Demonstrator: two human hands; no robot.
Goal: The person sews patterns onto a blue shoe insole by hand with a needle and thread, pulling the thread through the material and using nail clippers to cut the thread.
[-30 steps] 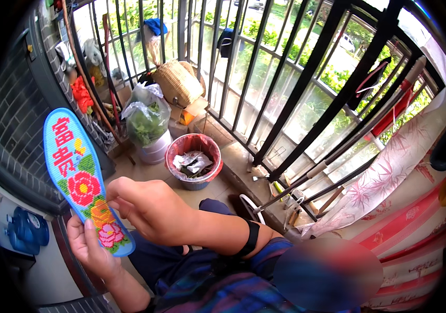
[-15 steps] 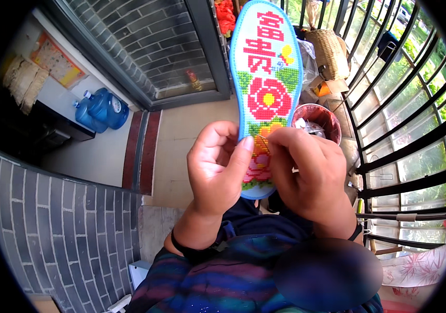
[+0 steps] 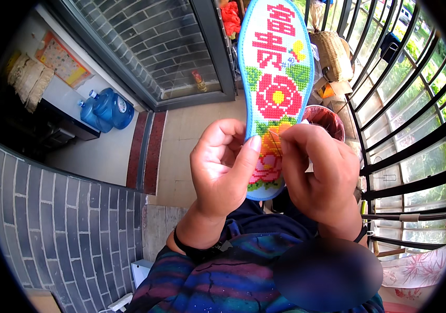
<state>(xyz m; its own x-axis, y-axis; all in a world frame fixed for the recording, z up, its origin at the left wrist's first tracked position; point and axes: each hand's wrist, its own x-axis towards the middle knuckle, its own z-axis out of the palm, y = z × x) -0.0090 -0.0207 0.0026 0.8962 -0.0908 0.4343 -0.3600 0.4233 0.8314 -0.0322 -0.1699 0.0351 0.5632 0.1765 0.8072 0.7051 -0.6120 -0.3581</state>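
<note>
Head view: the blue-edged insole [image 3: 277,99] lies between both hands, patterned face toward the viewer, presumably for a clear sight of the stitches. The left hand [image 3: 220,169] pinches its left edge, thumb on the face, apparently to steady it, while the right hand [image 3: 319,169], thumb and forefinger pressed together, pinches what looks like a needle [image 3: 274,134] over its near half; a bin [image 3: 332,116] stands beyond, far right.

Insole [image 3: 278,96]: blue-edged, cross-stitched, red lettering above red, orange, pink flowers. Near upright, wide end up, pinched in left fingers [image 3: 253,144]. Thin needle [image 3: 274,134] at right fingers [image 3: 290,136].
</note>
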